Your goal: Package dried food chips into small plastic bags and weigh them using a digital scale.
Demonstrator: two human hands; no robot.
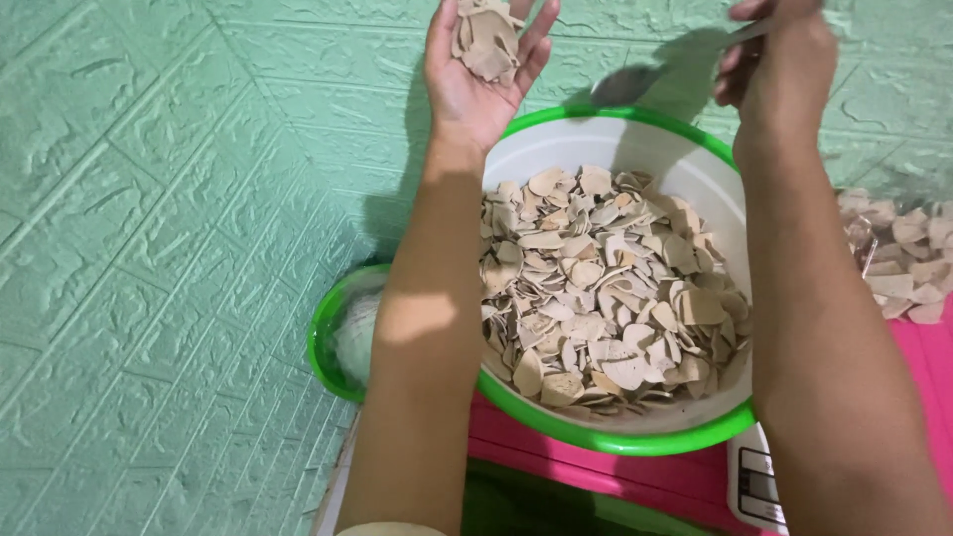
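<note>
A small green bowl [338, 342] sits at nine o'clock of the big bowl [635, 437]. The left hand [476, 74], fingers open and cupped, holds chips [486, 40] at eleven o'clock above the chip pile [606, 288]. The right hand [779, 69], at one o'clock, pinches a thin utensil [745, 32].

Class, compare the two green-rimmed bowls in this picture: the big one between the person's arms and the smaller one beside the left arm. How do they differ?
The large bowl looks far bigger than the small bowl. The large bowl is heaped with thin beige chips; the small bowl shows only something pale inside, too unclear to name. The large bowl is almost wholly in view, while the small bowl is partly hidden behind the left forearm. Both have bright green rims and pale insides.
</note>
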